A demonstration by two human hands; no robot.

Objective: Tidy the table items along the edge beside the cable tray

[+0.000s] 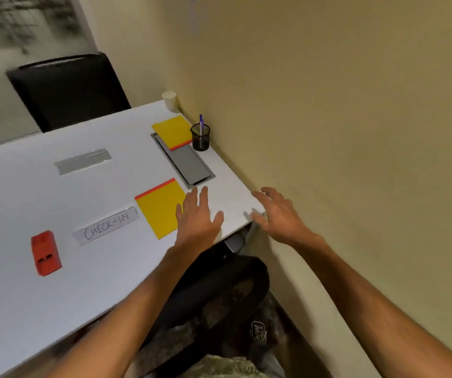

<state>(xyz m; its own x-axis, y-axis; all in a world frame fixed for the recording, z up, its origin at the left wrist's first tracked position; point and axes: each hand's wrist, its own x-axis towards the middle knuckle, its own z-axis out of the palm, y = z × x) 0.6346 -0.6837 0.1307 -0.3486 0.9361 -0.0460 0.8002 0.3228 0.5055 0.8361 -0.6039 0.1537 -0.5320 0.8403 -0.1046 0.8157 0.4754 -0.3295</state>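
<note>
A grey cable tray (189, 165) is set into the white table (28, 192) near the wall. One yellow notepad (174, 130) lies over the tray's far end. A second yellow notepad (159, 207) lies just in front of the tray. My left hand (198, 216) hovers open over that pad's right edge, fingers spread. My right hand (276, 214) is open above the table's corner by the wall, holding nothing. A "CHECK-IN" label strip (106, 226), a red stapler-like block (45, 253) and a clear plastic sign holder (83, 160) lie further left.
A black mesh pen cup (200, 137) with a purple pen stands against the beige wall (328, 105). A white paper cup (169, 100) sits at the far corner. One black chair (69, 91) stands behind the table, another (219, 285) under my arms.
</note>
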